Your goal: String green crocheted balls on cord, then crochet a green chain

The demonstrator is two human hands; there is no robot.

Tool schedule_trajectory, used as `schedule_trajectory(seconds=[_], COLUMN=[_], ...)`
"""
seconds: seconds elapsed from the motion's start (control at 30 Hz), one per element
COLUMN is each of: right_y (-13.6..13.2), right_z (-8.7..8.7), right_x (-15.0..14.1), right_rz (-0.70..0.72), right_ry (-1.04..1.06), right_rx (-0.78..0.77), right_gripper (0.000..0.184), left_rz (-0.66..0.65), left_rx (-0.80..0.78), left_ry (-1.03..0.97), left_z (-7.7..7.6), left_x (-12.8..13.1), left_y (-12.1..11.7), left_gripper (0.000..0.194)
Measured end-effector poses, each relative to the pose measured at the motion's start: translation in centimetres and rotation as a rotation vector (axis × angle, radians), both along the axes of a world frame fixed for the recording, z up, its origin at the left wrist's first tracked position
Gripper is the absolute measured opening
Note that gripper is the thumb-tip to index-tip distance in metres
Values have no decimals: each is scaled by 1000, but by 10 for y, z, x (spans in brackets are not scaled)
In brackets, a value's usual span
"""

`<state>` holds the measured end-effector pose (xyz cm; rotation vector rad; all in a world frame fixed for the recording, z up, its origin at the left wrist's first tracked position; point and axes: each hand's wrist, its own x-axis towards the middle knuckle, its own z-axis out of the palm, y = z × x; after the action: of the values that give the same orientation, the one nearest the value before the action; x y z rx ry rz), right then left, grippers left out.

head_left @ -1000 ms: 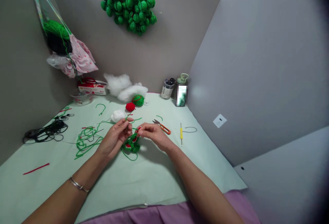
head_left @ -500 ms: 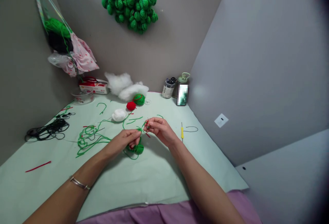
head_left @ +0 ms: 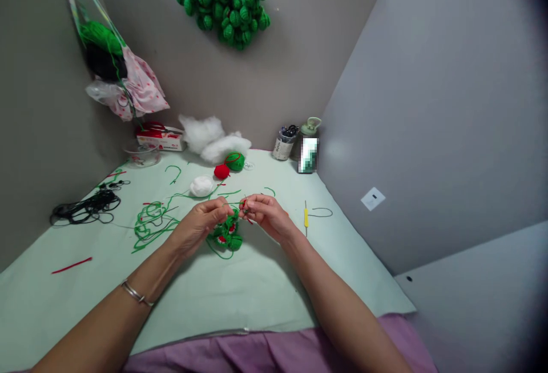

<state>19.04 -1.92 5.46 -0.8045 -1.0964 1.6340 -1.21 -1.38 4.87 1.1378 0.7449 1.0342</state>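
My left hand (head_left: pixel 206 219) is closed, its thumb and fingertips pinching a strand of green yarn (head_left: pixel 232 204). That strand runs across to my right hand (head_left: pixel 269 217), whose fingers are closed around a small red and green crocheted piece (head_left: pixel 244 208). A thin tip pokes up by those right fingertips, too small to name. Just below the hands, green crocheted balls (head_left: pixel 233 241) with red and white parts rest on the table. Whether they join the piece in my right hand is hidden. A green tail of yarn (head_left: pixel 222 255) curls beside them.
Tangled green yarn (head_left: pixel 148 227) and black cord (head_left: pixel 88 208) lie left. White (head_left: pixel 201 186), red (head_left: pixel 221 171) and green (head_left: pixel 235 161) yarn balls sit behind, near stuffing (head_left: pixel 226 147). A yellow-handled tool (head_left: pixel 306 217) lies right; a phone (head_left: pixel 308 156) leans at the back.
My left hand has moved up and slightly left, drawing the green strand out sideways. More of the crocheted balls below now shows. The right hand keeps its hold. The whole view has shifted slightly.
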Motion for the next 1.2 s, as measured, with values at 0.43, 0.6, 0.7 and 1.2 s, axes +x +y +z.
schedule_trajectory(seconds=[0.43, 0.6, 0.7, 1.2], right_y=[9, 8, 5, 6], right_z=[-16, -18, -16, -18], right_x=[0, 0, -1, -3], right_rz=[16, 47, 38, -78], right_ry=[-5, -7, -31, -236], right_rx=[-24, -24, -13, 161], right_gripper=[28, 30, 32, 30], left_rz=[62, 71, 110, 198], left_rx=[-122, -112, -95, 96], left_ry=[-315, -272, -212, 156], left_z=[8, 4, 2, -5], left_x=[0, 2, 2, 3], left_y=[4, 4, 4, 4], left_gripper=[37, 41, 41, 32])
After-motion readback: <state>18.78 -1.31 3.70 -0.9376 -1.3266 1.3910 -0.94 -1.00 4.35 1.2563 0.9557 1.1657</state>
